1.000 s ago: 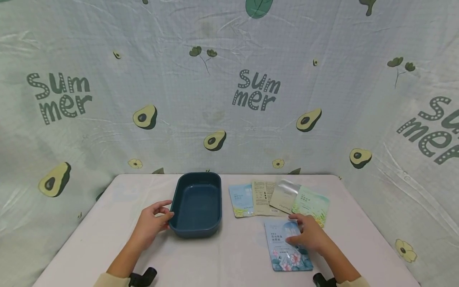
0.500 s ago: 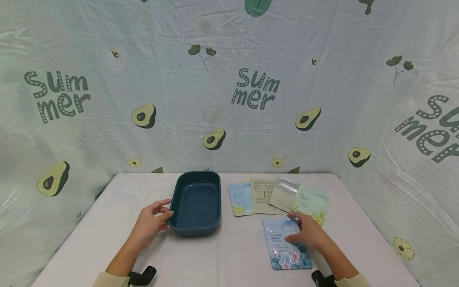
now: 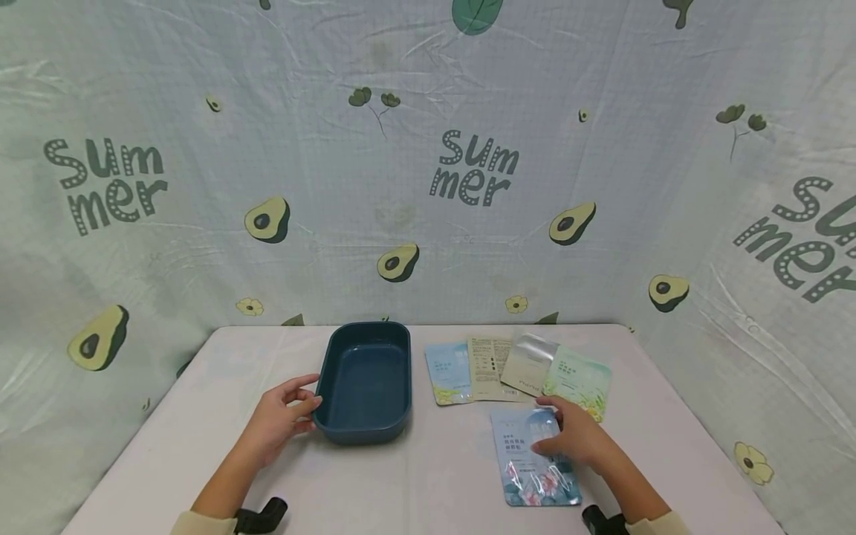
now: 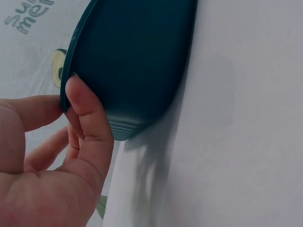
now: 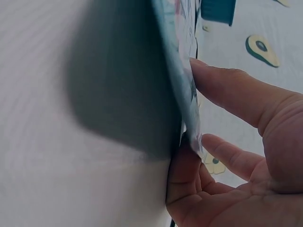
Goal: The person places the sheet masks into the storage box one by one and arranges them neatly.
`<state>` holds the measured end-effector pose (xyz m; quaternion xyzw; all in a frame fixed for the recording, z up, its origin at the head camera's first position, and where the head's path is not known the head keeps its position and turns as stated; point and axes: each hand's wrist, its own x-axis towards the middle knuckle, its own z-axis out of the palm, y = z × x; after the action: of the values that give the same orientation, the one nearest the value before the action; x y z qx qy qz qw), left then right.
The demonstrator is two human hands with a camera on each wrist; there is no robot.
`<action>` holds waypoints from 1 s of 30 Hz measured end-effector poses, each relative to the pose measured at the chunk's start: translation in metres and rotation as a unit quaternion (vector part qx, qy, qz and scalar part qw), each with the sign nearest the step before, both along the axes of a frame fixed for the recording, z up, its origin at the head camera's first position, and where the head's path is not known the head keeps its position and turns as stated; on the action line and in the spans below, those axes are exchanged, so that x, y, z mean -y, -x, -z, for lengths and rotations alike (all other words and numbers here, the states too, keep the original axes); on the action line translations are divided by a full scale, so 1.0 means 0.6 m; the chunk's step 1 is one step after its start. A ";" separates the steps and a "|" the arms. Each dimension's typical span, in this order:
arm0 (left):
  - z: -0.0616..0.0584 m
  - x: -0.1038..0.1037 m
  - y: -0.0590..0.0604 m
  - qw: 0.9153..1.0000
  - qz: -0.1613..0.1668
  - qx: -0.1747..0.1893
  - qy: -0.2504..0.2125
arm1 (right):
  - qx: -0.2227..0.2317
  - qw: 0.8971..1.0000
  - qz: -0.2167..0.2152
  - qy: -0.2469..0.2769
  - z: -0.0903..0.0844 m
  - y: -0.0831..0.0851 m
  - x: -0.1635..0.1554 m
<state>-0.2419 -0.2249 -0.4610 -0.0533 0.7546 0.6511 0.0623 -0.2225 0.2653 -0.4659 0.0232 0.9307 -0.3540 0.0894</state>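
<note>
Two hands, one glossy sachet, one smooth tray.
Your right hand (image 3: 576,438) pinches the floral foil sachet (image 3: 535,459), its edge lifted off the pale surface (image 3: 435,475); your left hand (image 3: 277,420) lightly grips the rounded dark-blue tray (image 3: 364,383) rim. The sachet's print is unreadable.

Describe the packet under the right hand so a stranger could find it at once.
On the white table, right of the blue tub, four packets lie in a row. The packet lies alone nearer the person, under the right hand: pale blue, with pink flowers at its near end.

bright, even light; soft shadows on the table (image 3: 435,475); head view bows at edges; wrist views blurred up close.
</note>
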 end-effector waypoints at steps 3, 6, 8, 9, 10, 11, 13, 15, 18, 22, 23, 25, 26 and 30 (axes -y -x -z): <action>-0.001 0.001 -0.001 1.000 0.001 0.004 -0.005 | 0.003 1.000 0.005 0.007 0.000 0.000 -0.004; -0.002 0.003 -0.003 1.000 0.004 0.006 -0.009 | 0.004 1.000 0.008 0.016 0.002 0.000 -0.009; -0.001 0.003 -0.003 1.000 0.007 0.006 -0.012 | 0.002 1.000 0.008 0.019 0.003 0.000 -0.012; -0.001 0.004 -0.003 1.000 0.007 0.007 -0.013 | 0.001 1.000 0.008 0.020 0.004 0.000 -0.013; -0.001 0.004 -0.002 1.000 0.007 0.008 -0.015 | 0.002 1.000 0.009 0.020 0.004 -0.001 -0.014; -0.001 0.005 -0.002 1.000 0.008 0.008 -0.015 | 0.003 1.000 0.010 0.020 0.004 -0.002 -0.015; -0.001 0.005 -0.002 1.000 0.009 0.010 -0.014 | 0.006 1.000 0.013 0.024 0.002 -0.003 -0.017; -0.002 0.006 -0.001 1.000 0.010 0.011 -0.015 | 0.011 0.999 0.016 0.029 0.001 -0.005 -0.017; -0.004 0.006 -0.001 1.000 0.017 0.009 -0.015 | 0.016 0.999 0.019 0.038 0.000 -0.006 -0.017; -0.004 0.006 0.000 0.999 0.023 0.009 -0.019 | 0.026 0.998 0.026 0.053 0.002 -0.006 -0.017; -0.004 0.007 0.000 0.999 0.026 0.010 -0.020 | 0.029 0.997 0.030 0.058 0.003 -0.006 -0.018; -0.003 0.009 0.001 0.999 0.029 0.011 -0.023 | 0.036 0.996 0.037 0.071 0.005 -0.007 -0.018; -0.002 0.009 0.002 0.999 0.028 0.013 -0.025 | 0.039 0.996 0.040 0.076 0.005 -0.008 -0.018; 0.000 0.012 0.002 0.999 0.036 0.011 -0.028 | 0.048 0.991 0.044 0.116 0.007 -0.010 -0.018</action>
<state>-0.2431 -0.2321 -0.4609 -0.0312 0.7368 0.6685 0.0957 -0.2164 0.2763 -0.4704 0.0706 0.8762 -0.4613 0.1206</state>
